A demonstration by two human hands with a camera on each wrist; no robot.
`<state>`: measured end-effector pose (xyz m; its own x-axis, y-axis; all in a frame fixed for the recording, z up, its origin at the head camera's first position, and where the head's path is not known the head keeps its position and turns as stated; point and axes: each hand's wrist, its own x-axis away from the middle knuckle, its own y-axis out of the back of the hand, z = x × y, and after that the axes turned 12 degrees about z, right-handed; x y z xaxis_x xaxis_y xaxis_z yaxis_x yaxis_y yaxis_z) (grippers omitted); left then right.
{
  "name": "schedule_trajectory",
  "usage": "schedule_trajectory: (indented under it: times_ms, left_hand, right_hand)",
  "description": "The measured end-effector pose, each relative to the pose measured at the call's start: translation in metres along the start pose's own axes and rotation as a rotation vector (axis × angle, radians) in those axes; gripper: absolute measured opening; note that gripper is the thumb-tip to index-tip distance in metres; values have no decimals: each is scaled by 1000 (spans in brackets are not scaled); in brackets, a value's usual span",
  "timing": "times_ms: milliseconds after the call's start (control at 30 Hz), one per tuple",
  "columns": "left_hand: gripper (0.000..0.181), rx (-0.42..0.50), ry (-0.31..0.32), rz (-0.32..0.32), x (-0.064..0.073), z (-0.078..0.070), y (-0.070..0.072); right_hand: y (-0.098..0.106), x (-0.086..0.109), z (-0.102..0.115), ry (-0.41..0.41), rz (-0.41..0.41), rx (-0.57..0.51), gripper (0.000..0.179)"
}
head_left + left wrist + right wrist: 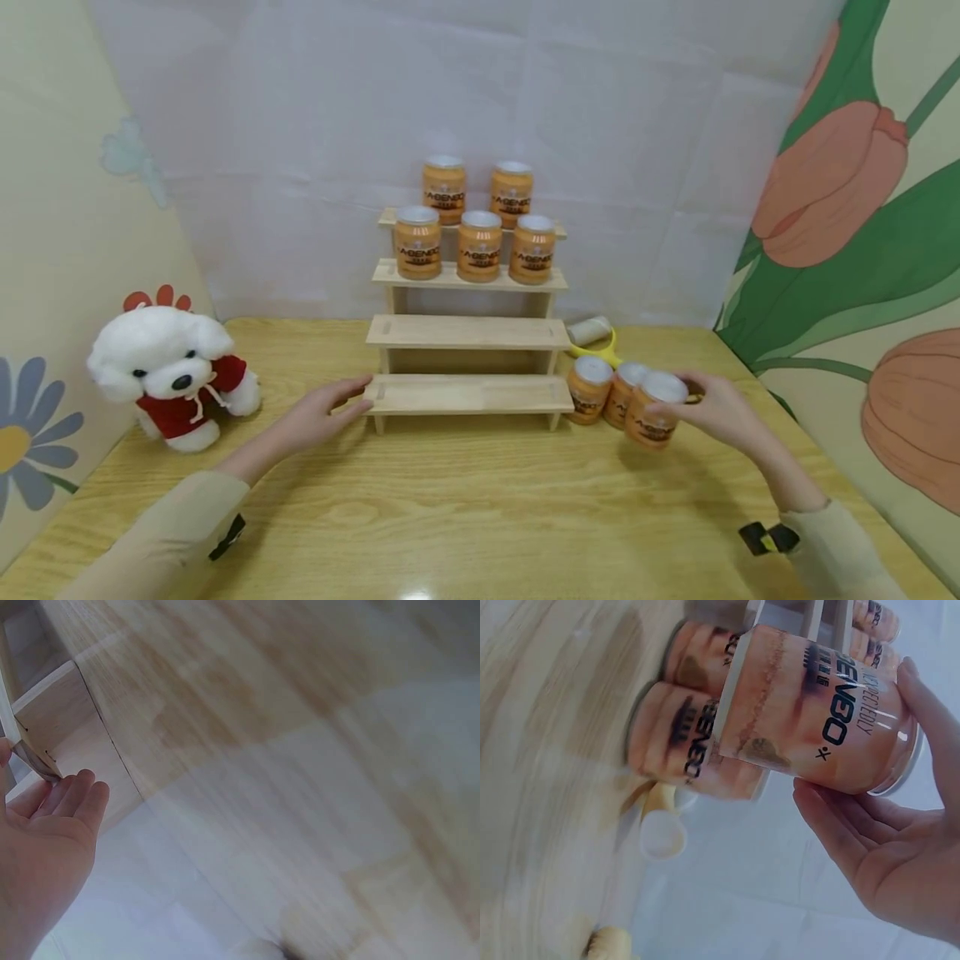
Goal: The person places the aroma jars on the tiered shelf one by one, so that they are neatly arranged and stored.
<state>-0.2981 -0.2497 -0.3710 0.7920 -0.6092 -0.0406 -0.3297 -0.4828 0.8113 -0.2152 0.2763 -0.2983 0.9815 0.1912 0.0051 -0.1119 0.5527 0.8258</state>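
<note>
A tiered wooden stand (468, 332) stands at the middle of the table. My left hand (318, 417) holds the left end of its lowest step (465, 393), with thumb and fingers on either side of the board in the left wrist view. My right hand (722, 410) grips an orange can (651, 421) with a silver lid, tilted and just off the table. Beside it, two matching cans, a nearer-left can (588, 392) and a middle can (621, 398), stand right of the stand. Three cans (480, 250) line the second tier, and two cans (444, 193) occupy the top.
A white plush dog (168, 367) in a red top sits at the left. Behind the loose cans lie a yellow-handled item (600, 350) and a pale cylinder (588, 331). A white cloth (300, 167) hangs behind; a tulip-painted wall (847, 333) borders the right side.
</note>
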Motion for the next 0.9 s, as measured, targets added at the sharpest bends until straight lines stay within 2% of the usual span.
schedule_trajectory:
  times_ms: [267, 633, 900]
  left_hand:
    - [57, -5, 13, 2, 0, -1, 0]
    - [56, -1, -4, -4, 2, -4, 2]
    - [56, 8, -5, -3, 0, -1, 0]
  right_hand:
    - [-7, -8, 23, 56, -48, -68, 59]
    - [-17, -32, 49, 114, -38, -189, 63]
    - [-22, -49, 70, 129, -45, -186, 64]
